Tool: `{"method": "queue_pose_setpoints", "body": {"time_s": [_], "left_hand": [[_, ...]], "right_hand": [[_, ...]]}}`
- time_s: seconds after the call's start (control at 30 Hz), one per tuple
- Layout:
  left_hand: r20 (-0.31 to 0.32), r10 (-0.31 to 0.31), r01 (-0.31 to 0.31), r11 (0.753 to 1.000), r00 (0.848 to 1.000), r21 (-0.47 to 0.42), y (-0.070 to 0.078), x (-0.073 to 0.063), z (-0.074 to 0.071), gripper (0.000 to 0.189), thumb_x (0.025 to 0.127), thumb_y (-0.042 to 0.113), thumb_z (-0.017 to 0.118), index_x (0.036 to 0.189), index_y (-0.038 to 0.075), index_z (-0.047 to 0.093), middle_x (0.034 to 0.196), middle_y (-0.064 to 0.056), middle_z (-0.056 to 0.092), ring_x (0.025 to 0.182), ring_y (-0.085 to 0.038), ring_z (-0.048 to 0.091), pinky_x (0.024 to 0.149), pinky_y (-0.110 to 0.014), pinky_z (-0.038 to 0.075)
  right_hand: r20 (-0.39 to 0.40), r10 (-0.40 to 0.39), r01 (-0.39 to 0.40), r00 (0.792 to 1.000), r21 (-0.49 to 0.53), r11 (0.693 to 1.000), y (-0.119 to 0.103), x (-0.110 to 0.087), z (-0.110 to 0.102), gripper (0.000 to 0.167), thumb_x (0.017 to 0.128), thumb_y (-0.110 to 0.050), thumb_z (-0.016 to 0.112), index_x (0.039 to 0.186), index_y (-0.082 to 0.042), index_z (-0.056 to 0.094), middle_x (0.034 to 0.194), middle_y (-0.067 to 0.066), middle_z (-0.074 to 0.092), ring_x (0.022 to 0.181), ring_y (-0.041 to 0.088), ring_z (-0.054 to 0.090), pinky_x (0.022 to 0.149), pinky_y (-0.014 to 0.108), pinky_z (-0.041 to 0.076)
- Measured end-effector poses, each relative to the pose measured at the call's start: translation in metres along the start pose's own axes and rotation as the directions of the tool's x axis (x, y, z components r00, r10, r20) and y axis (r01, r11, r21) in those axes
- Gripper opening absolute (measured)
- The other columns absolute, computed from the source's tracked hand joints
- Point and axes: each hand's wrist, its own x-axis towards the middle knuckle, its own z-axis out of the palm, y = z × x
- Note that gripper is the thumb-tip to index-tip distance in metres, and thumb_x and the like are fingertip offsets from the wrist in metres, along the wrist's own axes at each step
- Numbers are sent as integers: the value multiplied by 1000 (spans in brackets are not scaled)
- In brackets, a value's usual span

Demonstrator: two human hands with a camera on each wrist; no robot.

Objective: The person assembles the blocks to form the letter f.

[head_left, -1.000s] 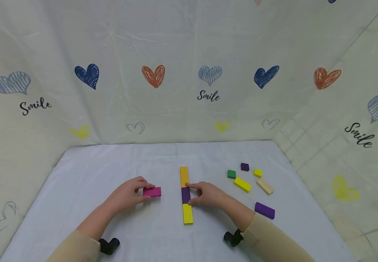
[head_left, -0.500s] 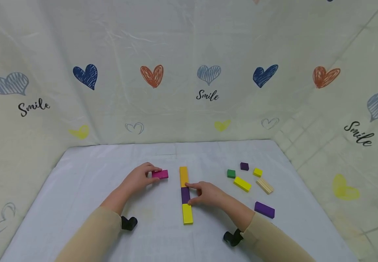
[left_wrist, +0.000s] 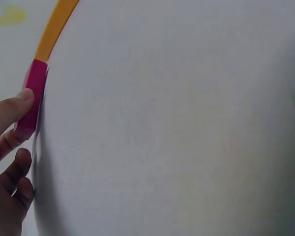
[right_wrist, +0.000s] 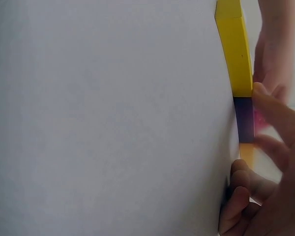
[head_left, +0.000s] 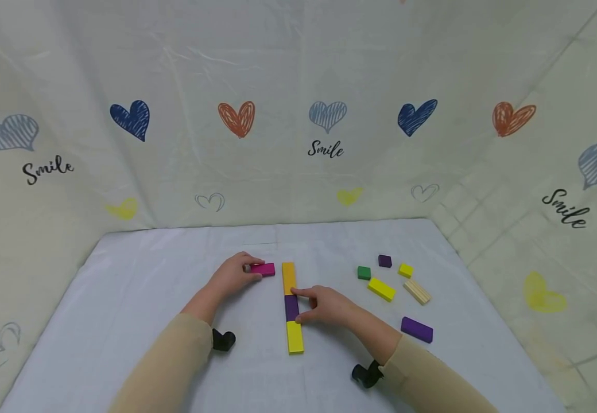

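My left hand [head_left: 233,276] pinches a magenta block [head_left: 263,269] between thumb and fingers. The block lies just left of the orange block [head_left: 289,278], apart from it in the head view. Orange, a purple block [head_left: 291,308] and a yellow block [head_left: 295,337] form a straight row running away from me. My right hand [head_left: 329,306] is at the row's right side, thumb and index finger at the two ends of the purple block. Its other fingers are curled, as the right wrist view shows. In the left wrist view the thumb [left_wrist: 24,96] presses the magenta block's face.
To the right lie a green block [head_left: 364,273], a dark purple block [head_left: 384,261], a small yellow block [head_left: 406,270], a longer yellow block [head_left: 382,289], a ridged wooden piece [head_left: 417,291] and a long purple block [head_left: 417,330]. A white cloth [head_left: 185,246] covers the table.
My left hand has carried the magenta block away from me and to the right, up beside the orange block. The right hand and the row have stayed in place.
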Motion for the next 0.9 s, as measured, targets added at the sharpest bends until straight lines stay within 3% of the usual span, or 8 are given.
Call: {"method": "queue_pose_setpoints", "body": {"time_s": [0.2,0.5,0.9], "left_hand": [[-2,-6,6,1000,1000,-30,4,4,4,35,89,29,76,123,26,71,111,2,62,95,-21,53,87,-40,48],[29,-28,29,999,999,-25,5,11,9,35,89,32,75,124,31,70,126,-2,61,112,-27,51,97,-47,45],[21,-50,50,999,999,12,9,10,12,35,89,37,74,123,33,70,123,-4,62,116,-30,48,98,-52,42]], "right_hand": [[3,0,0,1000,-5,1000,0,1,0,73,78,-46,82,144,-37,52,86,0,54,82,16,50,67,30,44],[3,-1,1,1000,-8,1000,2,2,1,73,78,-46,82,144,-38,51,86,0,54,82,16,50,66,30,45],[-2,-3,3,1000,-4,1000,2,2,1,73,78,-45,82,144,-38,52,86,-1,55,83,16,51,67,29,47]]}}
